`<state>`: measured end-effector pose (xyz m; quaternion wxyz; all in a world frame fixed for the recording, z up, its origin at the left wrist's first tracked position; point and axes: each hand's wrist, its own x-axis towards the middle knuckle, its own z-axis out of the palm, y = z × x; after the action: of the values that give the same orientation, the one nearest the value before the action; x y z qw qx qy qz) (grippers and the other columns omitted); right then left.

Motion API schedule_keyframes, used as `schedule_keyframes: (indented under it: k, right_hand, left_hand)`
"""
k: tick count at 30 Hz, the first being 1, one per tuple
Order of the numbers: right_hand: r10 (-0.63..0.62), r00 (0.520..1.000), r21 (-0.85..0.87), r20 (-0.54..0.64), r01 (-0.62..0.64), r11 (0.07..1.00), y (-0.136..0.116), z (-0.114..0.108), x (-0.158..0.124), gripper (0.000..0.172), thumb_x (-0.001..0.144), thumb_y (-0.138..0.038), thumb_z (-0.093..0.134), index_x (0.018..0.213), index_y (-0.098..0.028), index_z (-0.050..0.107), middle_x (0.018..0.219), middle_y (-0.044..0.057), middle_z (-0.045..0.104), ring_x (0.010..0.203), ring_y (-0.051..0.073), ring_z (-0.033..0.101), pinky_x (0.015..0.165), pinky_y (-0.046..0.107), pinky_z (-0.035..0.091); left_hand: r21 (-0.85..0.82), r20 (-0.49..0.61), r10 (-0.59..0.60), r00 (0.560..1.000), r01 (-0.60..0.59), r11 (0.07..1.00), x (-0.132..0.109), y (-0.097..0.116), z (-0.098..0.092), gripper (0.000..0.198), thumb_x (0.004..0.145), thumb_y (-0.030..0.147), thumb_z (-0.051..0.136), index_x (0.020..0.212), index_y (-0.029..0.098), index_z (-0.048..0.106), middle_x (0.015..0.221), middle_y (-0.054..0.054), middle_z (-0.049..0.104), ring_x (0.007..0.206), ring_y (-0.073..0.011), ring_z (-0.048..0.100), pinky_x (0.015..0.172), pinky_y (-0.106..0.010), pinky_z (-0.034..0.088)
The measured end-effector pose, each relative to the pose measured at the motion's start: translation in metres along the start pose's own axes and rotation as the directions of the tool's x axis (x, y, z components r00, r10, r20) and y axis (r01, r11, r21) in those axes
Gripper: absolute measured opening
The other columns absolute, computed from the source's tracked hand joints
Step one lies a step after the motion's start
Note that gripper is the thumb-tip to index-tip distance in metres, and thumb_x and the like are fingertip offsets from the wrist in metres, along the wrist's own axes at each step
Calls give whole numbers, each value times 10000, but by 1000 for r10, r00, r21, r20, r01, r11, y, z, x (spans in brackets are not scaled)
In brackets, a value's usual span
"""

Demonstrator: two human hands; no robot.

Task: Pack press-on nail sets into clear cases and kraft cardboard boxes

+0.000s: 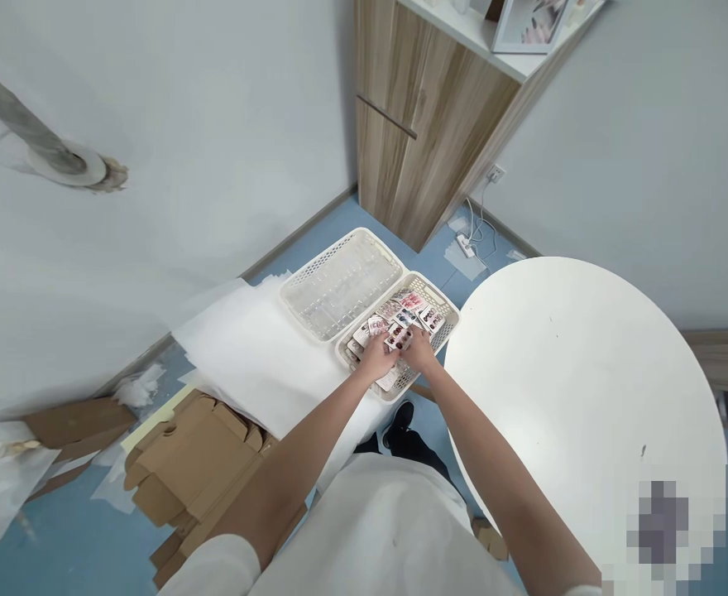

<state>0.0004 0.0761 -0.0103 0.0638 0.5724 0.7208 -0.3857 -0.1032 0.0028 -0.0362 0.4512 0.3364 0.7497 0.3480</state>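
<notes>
Cardboard: flat cardboard boxes [196,459] lie in a heap on the blue floor, against the near left edge of the white sheet [246,356].
Table: a round white table [581,389] stands to the right, its left edge just beside the near basket.
Left hand: the left hand [376,358] reaches over the near end of the near basket [447,324], fingers bunched together and pinched on a small card [398,337].
Right hand: the right hand [419,348] meets it from the right, fingertips closed on the same small card.
Card: it is held just above the basket's near end, between both hands.
Basket contents: loose cards [417,308] lie in a jumble toward its far end.
Far basket: the far basket [342,281] touches the near one, on the sheet's far right corner; it holds clear pieces too faint to make out.
Beyond: a wooden cabinet [426,124] stands in the room's corner, a power strip [465,244] on the floor at its foot.
</notes>
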Motion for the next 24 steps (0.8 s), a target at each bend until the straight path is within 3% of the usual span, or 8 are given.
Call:
schedule_keyframes:
  k: [4,7,11,18,24]
  right_hand:
    - [-8,999,100,-39,11,995,4,6,-3,630,622,-241,622,1199,-160,382,1153,136,454,1010,240,518,848,344,419]
    - [-24,999,256,-33,32,966,5,9,-5,425,671,-254,574,1078,-173,478,1009,82,548,826,191,587,754,340,477]
    - [14,1000,580,-24,2,815,3,9,-13,236,734,-307,517,942,-195,515,826,27,584,647,135,603,614,293,527]
    - [49,999,843,15,-39,536,4,-16,-54,203,667,-321,617,773,-207,487,617,-16,580,601,148,620,594,298,531]
    - [43,998,879,-41,16,476,27,-45,-100,253,621,-362,645,731,-197,488,577,-27,576,584,136,609,571,274,502]
  left_hand:
    - [-84,-77,18,997,-24,996,-2,-4,-4,475,706,198,561,1167,134,466,1167,-138,508,831,-168,598,771,-325,478]
    - [-178,-98,-7,995,-10,984,-4,-4,-9,457,727,152,523,1177,173,447,1182,-107,514,844,-160,597,737,-312,500]
    - [-249,-149,1,989,-38,968,-7,-1,-15,431,738,116,491,1161,188,448,1183,-97,520,891,-156,590,726,-282,508]
    - [-329,-235,75,969,-152,932,-20,26,-13,512,742,161,509,1223,188,333,1214,-133,470,891,-138,605,771,-270,493]
    - [-400,-192,172,966,-237,885,-43,60,7,500,701,209,578,1162,185,384,1140,-120,504,912,-154,595,791,-300,482]
